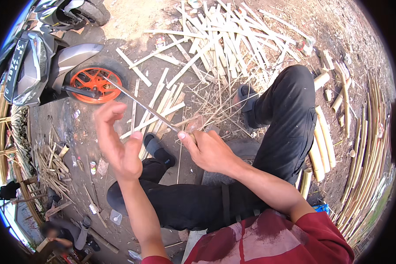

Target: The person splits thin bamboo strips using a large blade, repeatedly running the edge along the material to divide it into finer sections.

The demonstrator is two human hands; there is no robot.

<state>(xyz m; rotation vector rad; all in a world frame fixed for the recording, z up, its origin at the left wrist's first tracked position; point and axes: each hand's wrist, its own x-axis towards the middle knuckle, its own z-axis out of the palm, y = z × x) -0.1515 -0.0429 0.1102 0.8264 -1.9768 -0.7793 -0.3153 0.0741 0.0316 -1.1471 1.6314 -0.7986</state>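
Note:
A long, thin-bladed knife [150, 110] is gripped in my right hand [211, 152], with the fingers wrapped around its handle and the thumb along the top. The blade slants up and to the left, its tip in front of the motorbike's orange wheel. My left hand [121, 145] is raised just left of the blade, thumb apart and fingers bent loosely, holding nothing. Most of the knife's handle is hidden inside my fist. Beyond the blade, several pale split bamboo strips [163, 108] lie on the ground near my left foot.
A heap of bamboo strips [224, 48] spreads across the ground ahead. The motorbike [66, 66] stands at the far left. Bamboo poles [322, 145] lie beside my right leg, with longer poles [367, 145] farther right. Another person [64, 235] sits at the lower left.

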